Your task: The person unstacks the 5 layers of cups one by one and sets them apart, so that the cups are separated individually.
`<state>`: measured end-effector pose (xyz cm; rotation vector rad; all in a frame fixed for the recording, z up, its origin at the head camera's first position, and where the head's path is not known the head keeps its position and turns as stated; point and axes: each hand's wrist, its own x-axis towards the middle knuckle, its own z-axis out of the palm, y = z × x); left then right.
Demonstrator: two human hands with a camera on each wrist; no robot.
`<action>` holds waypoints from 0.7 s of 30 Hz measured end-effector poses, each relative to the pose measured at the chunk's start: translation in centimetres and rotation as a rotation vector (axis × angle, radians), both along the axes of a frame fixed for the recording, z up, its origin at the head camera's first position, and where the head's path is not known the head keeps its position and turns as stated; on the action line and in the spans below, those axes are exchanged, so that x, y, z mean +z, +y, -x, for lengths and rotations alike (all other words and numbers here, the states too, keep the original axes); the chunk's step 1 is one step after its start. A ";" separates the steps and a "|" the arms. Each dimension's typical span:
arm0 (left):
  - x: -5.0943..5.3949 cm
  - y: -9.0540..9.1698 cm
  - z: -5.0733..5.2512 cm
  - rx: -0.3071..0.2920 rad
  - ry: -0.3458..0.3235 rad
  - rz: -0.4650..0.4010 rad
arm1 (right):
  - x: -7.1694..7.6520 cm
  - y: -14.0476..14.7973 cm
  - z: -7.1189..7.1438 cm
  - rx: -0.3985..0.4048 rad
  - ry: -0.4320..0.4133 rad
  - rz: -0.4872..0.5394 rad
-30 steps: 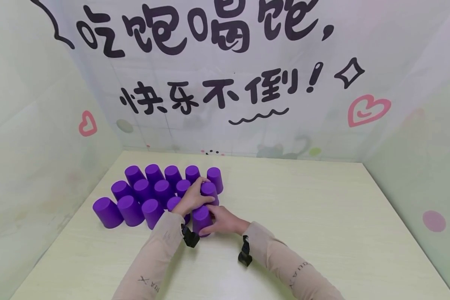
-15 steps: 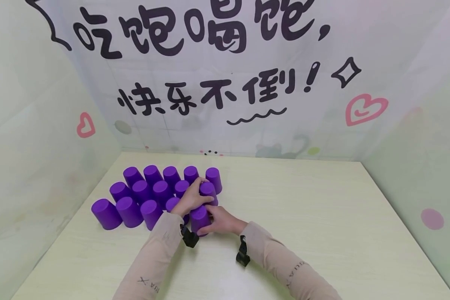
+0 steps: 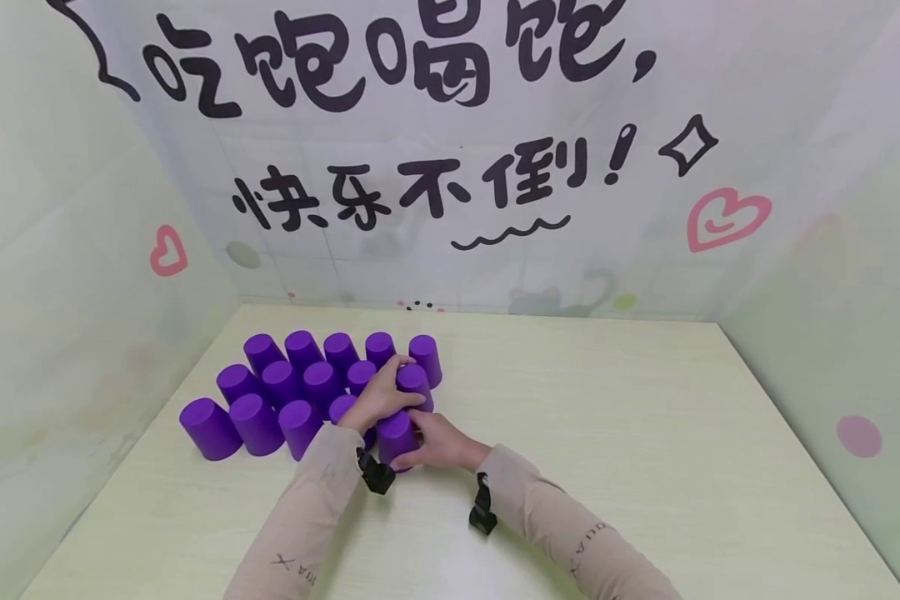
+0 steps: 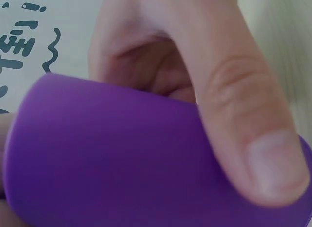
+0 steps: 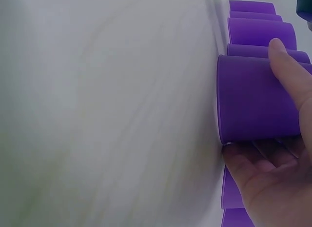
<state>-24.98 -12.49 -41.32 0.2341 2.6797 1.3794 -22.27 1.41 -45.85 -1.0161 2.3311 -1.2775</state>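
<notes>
Purple cups stand mouth-down in three rows. My right hand [image 3: 446, 442] grips the front row's rightmost cup [image 3: 396, 435], thumb on its near side and fingers behind. That same cup [image 4: 107, 154] fills much of the left wrist view, with the right thumb [image 4: 258, 139] across it near the base. The right wrist view also has this cup [image 5: 258, 97] between thumb and fingers, base against the table. My left hand [image 3: 378, 398] holds the middle row's rightmost cup [image 3: 414, 382] from the left, fingertips at its far side, thumb in front.
Left of the hands are several more cups, including a front-left cup [image 3: 210, 429]. A back-row cup [image 3: 425, 360] stands behind the left hand. The pale tabletop [image 3: 607, 433] extends right. A printed backdrop [image 3: 495, 267] rises along the back edge.
The head view has drifted slightly, so everything appears a little further left. Both hands keep their holds, and the cups stay in place.
</notes>
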 end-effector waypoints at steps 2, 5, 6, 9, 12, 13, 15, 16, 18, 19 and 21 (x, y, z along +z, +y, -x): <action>0.2 0.0 0.0 -0.010 -0.006 0.010 | 0.0 0.1 0.1 -0.004 -0.005 0.006; 0.9 -0.1 0.0 -0.036 -0.018 0.028 | 0.1 0.5 0.1 -0.008 -0.011 0.014; 1.2 -0.2 0.0 -0.051 -0.017 0.034 | 0.1 0.7 0.2 -0.007 -0.010 0.018; 2.4 -0.6 0.1 -0.084 -0.012 0.051 | 0.8 1.6 0.3 -0.005 -0.011 0.016; 4.2 -1.5 0.2 -0.098 0.016 0.059 | 1.7 3.2 0.6 -0.009 -0.012 0.002; 4.8 -2.0 0.2 -0.090 0.028 0.065 | 2.0 3.9 0.6 -0.017 -0.013 -0.007; 6.0 -3.1 0.2 -0.071 0.063 0.072 | 2.6 5.3 0.9 -0.042 -0.002 -0.026; 6.5 -3.8 0.2 -0.063 0.091 0.079 | 2.9 6.1 1.0 -0.059 0.005 -0.035; 7.3 -5.2 0.3 -0.037 0.147 0.102 | 3.5 7.8 1.3 -0.093 0.038 -0.060; 7.6 -6.0 0.3 -0.023 0.178 0.119 | 3.7 8.6 1.4 -0.112 0.059 -0.073; 8.1 -7.5 0.2 0.006 0.236 0.149 | 4.1 10.4 1.7 -0.151 0.102 -0.095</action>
